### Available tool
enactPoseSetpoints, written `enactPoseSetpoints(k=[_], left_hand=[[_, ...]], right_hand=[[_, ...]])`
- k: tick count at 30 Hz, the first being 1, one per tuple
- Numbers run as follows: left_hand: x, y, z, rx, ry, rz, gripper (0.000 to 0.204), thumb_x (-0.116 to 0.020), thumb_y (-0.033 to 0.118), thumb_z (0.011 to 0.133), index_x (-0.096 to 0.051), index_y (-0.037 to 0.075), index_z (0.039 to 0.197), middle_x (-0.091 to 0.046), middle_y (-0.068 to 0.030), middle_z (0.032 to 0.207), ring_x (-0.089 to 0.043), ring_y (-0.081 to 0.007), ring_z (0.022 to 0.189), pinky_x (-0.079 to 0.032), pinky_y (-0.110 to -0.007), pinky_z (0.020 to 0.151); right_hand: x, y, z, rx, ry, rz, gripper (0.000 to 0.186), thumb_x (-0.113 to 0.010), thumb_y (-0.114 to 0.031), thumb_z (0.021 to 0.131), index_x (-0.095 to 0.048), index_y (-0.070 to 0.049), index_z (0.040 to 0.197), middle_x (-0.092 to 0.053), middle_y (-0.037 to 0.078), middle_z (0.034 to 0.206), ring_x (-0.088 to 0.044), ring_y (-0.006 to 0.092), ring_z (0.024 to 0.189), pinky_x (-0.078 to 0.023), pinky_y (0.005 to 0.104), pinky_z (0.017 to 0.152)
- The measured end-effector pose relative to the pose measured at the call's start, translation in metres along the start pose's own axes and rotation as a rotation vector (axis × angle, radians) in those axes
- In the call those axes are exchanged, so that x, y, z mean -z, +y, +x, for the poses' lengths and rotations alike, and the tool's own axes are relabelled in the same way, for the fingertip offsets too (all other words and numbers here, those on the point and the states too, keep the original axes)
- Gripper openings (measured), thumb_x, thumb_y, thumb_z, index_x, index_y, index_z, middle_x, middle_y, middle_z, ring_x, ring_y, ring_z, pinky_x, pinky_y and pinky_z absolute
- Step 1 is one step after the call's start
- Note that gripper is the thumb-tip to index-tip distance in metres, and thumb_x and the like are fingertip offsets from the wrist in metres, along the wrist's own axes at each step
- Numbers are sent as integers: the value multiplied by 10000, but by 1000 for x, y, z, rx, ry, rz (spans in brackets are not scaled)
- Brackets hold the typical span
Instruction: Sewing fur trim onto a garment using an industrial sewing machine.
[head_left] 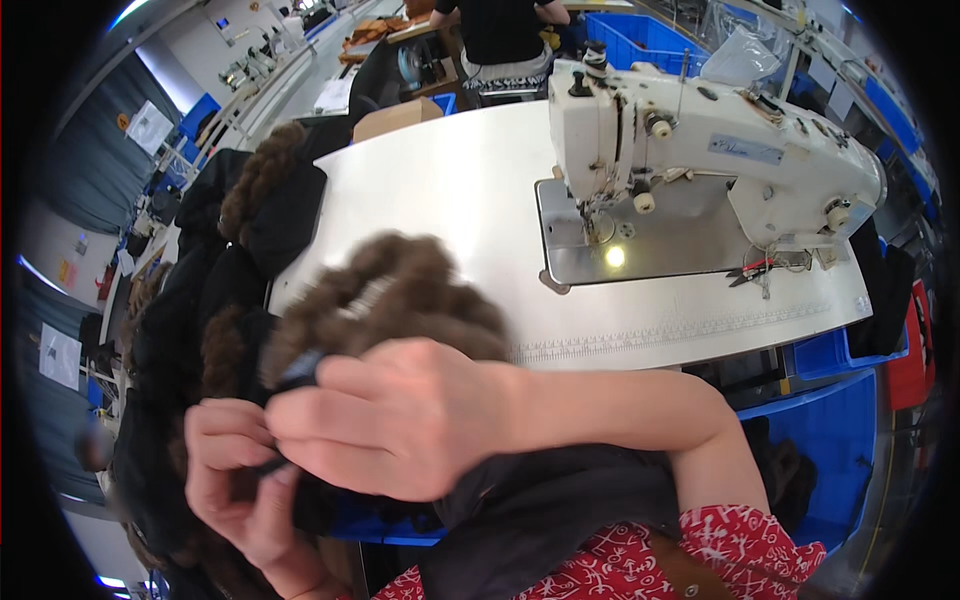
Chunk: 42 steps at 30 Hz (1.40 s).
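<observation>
My right hand [400, 425] is closed on dark fabric [298, 370]; my left hand [235, 480] pinches dark fabric just beside it. Brown fur trim [400, 285], motion-blurred, is right beyond my knuckles, at the white surface's [440, 180] near left part. White sewing machine [700, 150] at right, light on.

I could pass a hand over the white worktop [470, 200], between the blurred brown fur [400, 275] and the sewing machine [700, 140], which blocks the right. Snips [756, 267] lie near its base; piled black garments [185, 310] crowd the left; the right hand [395, 420] and forearm [610, 408] bar the near edge.
</observation>
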<state>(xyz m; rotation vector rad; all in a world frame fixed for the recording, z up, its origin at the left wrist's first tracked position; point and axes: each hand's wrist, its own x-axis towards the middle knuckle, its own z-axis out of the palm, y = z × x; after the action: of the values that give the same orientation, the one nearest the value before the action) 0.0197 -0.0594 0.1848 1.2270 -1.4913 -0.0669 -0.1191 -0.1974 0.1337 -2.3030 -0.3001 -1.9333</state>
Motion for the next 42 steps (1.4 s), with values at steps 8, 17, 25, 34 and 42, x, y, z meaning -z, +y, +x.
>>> enactPoseSetpoints(k=[8,17,25,34,42], left_hand=[[-76,-67,62,-527,-265,668,311,-726,-118,646,-635,61,883,-611,-93,907,-596,-308,881,-464,-404,773],[-197,-139,-8,-336,-344,438,278,-718,70,774,-693,67,1051,-643,-69,1006,-593,-259,922,-450,-402,846],[-220,-136,7,-530,-466,662,269,-768,84,729,-744,102,996,-659,-16,1008,-586,-223,927,-432,-376,775],[-283,-106,-9,-528,-508,727,333,-668,105,733,-711,38,1057,-665,-63,999,-597,-225,844,-437,-366,725],[-296,-105,-6,-525,-519,821,329,-655,122,751,-695,5,1056,-658,-76,960,-602,-219,805,-448,-342,695]], right_hand=[[17,132,-45,192,-158,-320,85,-658,-153,807,-612,-117,868,-621,4,970,-627,124,740,-504,266,502],[122,128,-174,-2,-704,-523,110,-663,-202,772,-604,-168,859,-517,-32,829,-584,114,696,-476,263,482],[149,126,-185,-136,-763,-494,105,-657,-204,795,-624,-184,893,-543,-29,864,-616,128,753,-503,272,525],[208,110,-187,-447,-843,-429,241,-662,-181,830,-749,-144,1051,-657,1,1036,-654,190,853,-573,318,590],[211,105,-190,-597,-643,-175,394,-678,-145,811,-720,-84,1198,-716,17,1045,-653,206,867,-568,348,758]])
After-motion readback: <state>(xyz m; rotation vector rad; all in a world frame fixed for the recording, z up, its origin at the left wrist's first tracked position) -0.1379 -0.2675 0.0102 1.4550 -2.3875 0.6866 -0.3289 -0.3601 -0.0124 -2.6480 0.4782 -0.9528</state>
